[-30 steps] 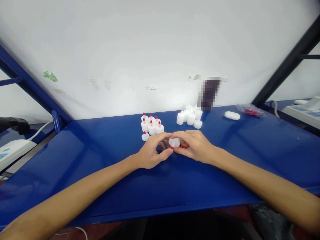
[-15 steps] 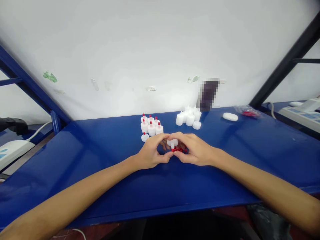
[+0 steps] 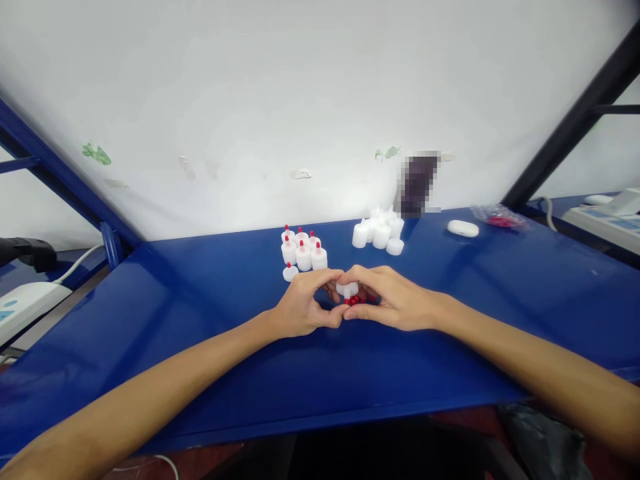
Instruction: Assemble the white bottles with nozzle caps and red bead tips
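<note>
A white nozzle cap [image 3: 347, 289] is held between my two hands, its spout tilted down towards me. My left hand [image 3: 305, 303] curls round its left side, thumb near the spout tip. From the right, my right hand [image 3: 393, 298] closes on it, with its thumb against the left one. A red tip cap [image 3: 347, 302] sits at the spout's end, between the thumbs. Behind the thumbs lie several loose red tip caps [image 3: 356, 300], partly hidden by my fingers.
White nozzle pieces with red tips [image 3: 303, 257] stand grouped beyond my left hand. Plain white nozzle pieces [image 3: 381, 235] cluster near the wall. Farther right on the blue table [image 3: 240, 380] are a white oval case [image 3: 463, 229] and a clear bag of red pieces [image 3: 501, 219].
The view has shifted slightly. My thumbs have moved a little at the spout tip, and both hands keep their hold on the nozzle cap.
</note>
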`<action>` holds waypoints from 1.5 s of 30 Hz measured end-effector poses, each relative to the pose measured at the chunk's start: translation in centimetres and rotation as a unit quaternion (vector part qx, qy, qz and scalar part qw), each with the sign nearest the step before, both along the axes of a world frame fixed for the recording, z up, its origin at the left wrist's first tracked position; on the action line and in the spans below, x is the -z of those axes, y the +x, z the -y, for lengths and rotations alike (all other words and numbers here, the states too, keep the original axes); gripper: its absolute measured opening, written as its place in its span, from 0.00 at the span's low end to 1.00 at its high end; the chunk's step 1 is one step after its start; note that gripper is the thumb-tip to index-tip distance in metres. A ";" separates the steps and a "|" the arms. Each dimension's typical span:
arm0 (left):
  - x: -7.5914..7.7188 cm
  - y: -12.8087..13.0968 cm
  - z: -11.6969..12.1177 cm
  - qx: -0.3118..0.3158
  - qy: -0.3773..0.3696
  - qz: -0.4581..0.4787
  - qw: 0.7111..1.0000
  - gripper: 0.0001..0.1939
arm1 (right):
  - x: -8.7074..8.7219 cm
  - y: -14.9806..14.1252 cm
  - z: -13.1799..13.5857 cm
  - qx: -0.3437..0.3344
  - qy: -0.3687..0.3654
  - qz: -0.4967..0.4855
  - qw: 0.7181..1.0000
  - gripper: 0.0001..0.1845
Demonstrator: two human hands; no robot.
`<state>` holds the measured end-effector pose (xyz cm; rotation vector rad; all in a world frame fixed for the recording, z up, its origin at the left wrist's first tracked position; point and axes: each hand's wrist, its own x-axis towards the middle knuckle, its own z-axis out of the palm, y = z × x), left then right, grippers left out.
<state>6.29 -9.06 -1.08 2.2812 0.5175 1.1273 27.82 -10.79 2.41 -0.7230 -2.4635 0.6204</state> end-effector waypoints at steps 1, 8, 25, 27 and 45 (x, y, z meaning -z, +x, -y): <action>0.0 0.0 0.0 0.003 -0.004 0.001 1.000 0.15 | -0.1 0.0 0.0 -0.001 -0.007 0.003 1.000 0.17; 0.1 0.1 0.1 0.005 0.047 0.034 0.998 0.19 | -0.3 0.1 0.1 -0.004 -0.041 -0.029 0.999 0.15; -0.6 -7.1 -5.8 -0.324 0.165 -0.011 0.931 0.23 | -0.5 7.6 -6.3 0.475 0.116 0.197 0.850 0.17; -0.6 -7.1 -5.8 -0.320 0.162 -0.037 0.933 0.20 | -0.2 7.5 -6.5 0.471 0.110 0.204 0.851 0.16; -0.2 -6.8 -5.6 -0.288 0.229 -0.071 0.927 0.07 | 0.3 5.8 -5.6 0.439 0.149 0.053 0.885 0.11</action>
